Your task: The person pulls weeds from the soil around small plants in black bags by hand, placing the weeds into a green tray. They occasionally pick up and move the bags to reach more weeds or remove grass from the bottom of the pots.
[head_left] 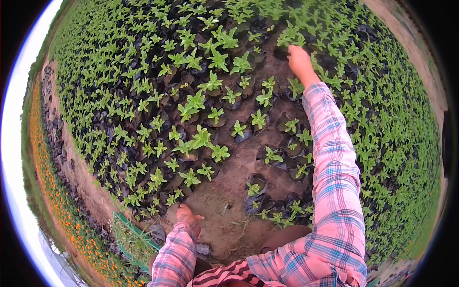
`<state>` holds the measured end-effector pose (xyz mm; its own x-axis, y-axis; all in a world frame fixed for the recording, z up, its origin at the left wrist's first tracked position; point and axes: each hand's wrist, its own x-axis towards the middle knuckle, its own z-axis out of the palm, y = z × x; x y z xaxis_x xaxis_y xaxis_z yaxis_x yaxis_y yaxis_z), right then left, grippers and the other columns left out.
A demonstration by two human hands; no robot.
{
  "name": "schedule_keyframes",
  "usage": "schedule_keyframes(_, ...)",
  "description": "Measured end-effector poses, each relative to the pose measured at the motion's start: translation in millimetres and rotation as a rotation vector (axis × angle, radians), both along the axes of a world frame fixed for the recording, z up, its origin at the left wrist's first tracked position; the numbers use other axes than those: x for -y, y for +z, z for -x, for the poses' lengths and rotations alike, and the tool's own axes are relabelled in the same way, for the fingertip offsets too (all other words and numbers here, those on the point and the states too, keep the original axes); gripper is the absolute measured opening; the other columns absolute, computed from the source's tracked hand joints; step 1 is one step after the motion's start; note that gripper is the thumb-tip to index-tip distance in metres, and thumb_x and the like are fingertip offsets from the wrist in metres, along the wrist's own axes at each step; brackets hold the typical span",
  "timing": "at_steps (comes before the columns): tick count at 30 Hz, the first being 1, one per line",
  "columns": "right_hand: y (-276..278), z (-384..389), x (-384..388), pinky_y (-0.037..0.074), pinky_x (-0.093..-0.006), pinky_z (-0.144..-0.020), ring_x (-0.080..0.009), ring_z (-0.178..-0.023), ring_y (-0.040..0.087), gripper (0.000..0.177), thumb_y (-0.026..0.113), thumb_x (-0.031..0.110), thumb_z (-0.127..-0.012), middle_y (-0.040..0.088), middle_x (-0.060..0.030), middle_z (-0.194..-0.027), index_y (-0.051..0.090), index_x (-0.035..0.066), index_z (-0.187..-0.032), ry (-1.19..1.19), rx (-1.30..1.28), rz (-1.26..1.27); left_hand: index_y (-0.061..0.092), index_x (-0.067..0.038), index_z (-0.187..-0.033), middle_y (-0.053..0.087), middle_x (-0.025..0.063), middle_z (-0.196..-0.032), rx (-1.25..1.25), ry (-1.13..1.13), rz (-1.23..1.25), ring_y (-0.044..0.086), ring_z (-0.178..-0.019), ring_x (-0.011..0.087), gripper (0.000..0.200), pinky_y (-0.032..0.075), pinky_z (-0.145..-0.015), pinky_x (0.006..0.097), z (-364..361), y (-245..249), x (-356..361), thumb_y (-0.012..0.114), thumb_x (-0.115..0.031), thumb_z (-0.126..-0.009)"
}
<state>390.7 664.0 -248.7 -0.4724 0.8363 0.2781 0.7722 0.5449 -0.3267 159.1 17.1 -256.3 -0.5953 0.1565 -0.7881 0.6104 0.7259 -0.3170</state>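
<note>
Now the right hand (pixel 299 60) reaches a far seedling bag (pixel 281 52), left hand (pixel 189 216) braced on soil (pixel 229 191). Fingers apart or clamped, can't tell on either; I'd grip the bag low, not the stem

Right arm outstretched, left arm tucked close.

Right arm (pixel 330 158) is extended nearly straight, far forward from the shoulder. The right hand (pixel 299 60) is seen back-up, with its fingers angled down and away, so their grip is not discernible. Left arm (pixel 177 253) is bent and kept near the torso. The left hand (pixel 189 216) is low, its fingers curled under. Both arms are in plaid sleeves (pixel 334 205).
</note>
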Motion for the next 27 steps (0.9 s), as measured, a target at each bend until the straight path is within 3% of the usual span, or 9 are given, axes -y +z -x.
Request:
schedule_keyframes(7, 53, -25, 30, 0.048, -0.0448, -0.074, -0.0402, -0.087, 0.058, 0.013, 0.057, 0.003, -0.080, 0.057, -0.0166, -0.090, 0.052, 0.004, -0.092, 0.250, -0.097, 0.056, 0.032, 0.005, -0.123, 0.051, 0.0222, -0.117, -0.018, 0.020, -0.057, 0.055, -0.109, 0.0331, 0.121, 0.047, -0.091, 0.0376, -1, -1, 5, 0.089, -0.059, -0.037)
schedule_keyframes(9, 46, -27, 33, 0.048, -0.0427, -0.075, -0.0372, -0.090, 0.059, 0.015, 0.053, 0.000, -0.078, 0.057, -0.0162, -0.092, 0.053, 0.005, -0.092, 0.418, -0.024, 0.010, 0.032, 0.005, -0.125, 0.051, 0.0228, -0.119, 0.002, 0.033, -0.020, 0.055, -0.111, 0.0336, 0.122, 0.047, -0.092, 0.0377, 1, -3, 4, 0.089, -0.058, -0.038)
schedule_keyframes(13, 36, -26, 37, 0.049, -0.0404, -0.075, -0.0318, -0.088, 0.062, 0.017, 0.055, 0.002, -0.078, 0.060, -0.0145, -0.091, 0.062, 0.006, -0.093, 0.478, 0.242, 0.007, 0.030, 0.006, -0.127, 0.050, 0.0232, -0.120, 0.026, 0.030, 0.003, 0.053, -0.113, 0.0338, 0.123, 0.046, -0.093, 0.0380, 4, 0, 1, 0.090, -0.057, -0.040)
schedule_keyframes(16, 51, -27, 14, 0.050, -0.0366, -0.072, -0.0311, -0.078, 0.063, 0.013, 0.059, 0.014, -0.080, 0.066, -0.0140, -0.082, 0.064, 0.003, -0.086, 0.172, -0.340, 0.417, 0.028, 0.007, -0.130, 0.049, 0.0236, -0.121, 0.035, 0.040, -0.036, 0.052, -0.114, 0.0342, 0.125, 0.046, -0.094, 0.0379, 1, 2, 3, 0.090, -0.056, -0.041)
schedule_keyframes(19, 35, -33, -27, 0.050, -0.0397, -0.076, -0.0329, -0.084, 0.064, 0.014, 0.060, 0.015, -0.082, 0.067, -0.0162, -0.087, 0.065, 0.005, -0.091, 0.009, -0.211, 0.079, 0.027, 0.007, -0.131, 0.049, 0.0235, -0.121, -0.001, 0.045, -0.018, 0.052, -0.115, 0.0345, 0.128, 0.045, -0.095, 0.0381, -2, -1, 5, 0.090, -0.056, -0.040)
schedule_keyframes(20, 29, -32, -38, 0.050, -0.0397, -0.076, -0.0329, -0.084, 0.064, 0.014, 0.060, 0.015, -0.082, 0.067, -0.0162, -0.087, 0.065, 0.005, -0.091, 0.016, -0.212, 0.079, 0.027, 0.007, -0.131, 0.049, 0.0233, -0.120, -0.006, 0.019, -0.013, 0.052, -0.114, 0.0338, 0.128, 0.045, -0.094, 0.0378, -1, -4, 9, 0.089, -0.057, -0.040)
schedule_keyframes(22, 6, -26, -63, 0.049, -0.0427, -0.082, -0.0358, -0.091, 0.063, 0.023, 0.062, 0.019, -0.082, 0.067, -0.0190, -0.094, 0.064, 0.006, -0.100, -0.264, -0.238, 0.208, 0.026, 0.008, -0.131, 0.049, 0.0230, -0.120, -0.017, 0.003, -0.011, 0.053, -0.114, 0.0330, 0.128, 0.046, -0.094, 0.0375, -2, -6, 8, 0.088, -0.059, -0.040)
schedule_keyframes(23, -5, -27, -77, 0.048, -0.0438, -0.087, -0.0376, -0.099, 0.061, 0.037, 0.064, 0.024, -0.080, 0.065, -0.0226, -0.103, 0.061, 0.004, -0.111, -0.277, -0.178, 0.210, 0.028, 0.008, -0.130, 0.049, 0.0226, -0.120, -0.002, 0.000, 0.013, 0.053, -0.114, 0.0318, 0.128, 0.046, -0.094, 0.0371, -1, -3, 4, 0.087, -0.061, -0.040)
schedule_keyframes(27, -7, -10, -87, 0.048, -0.0422, -0.089, -0.0366, -0.102, 0.062, 0.051, 0.063, 0.028, -0.079, 0.064, -0.0245, -0.107, 0.055, 0.000, -0.121, -0.317, -0.264, 0.243, 0.031, 0.008, -0.129, 0.049, 0.0219, -0.119, -0.008, -0.043, 0.070, 0.054, -0.113, 0.0292, 0.126, 0.046, -0.092, 0.0361, -1, -4, 5, 0.085, -0.065, -0.041)
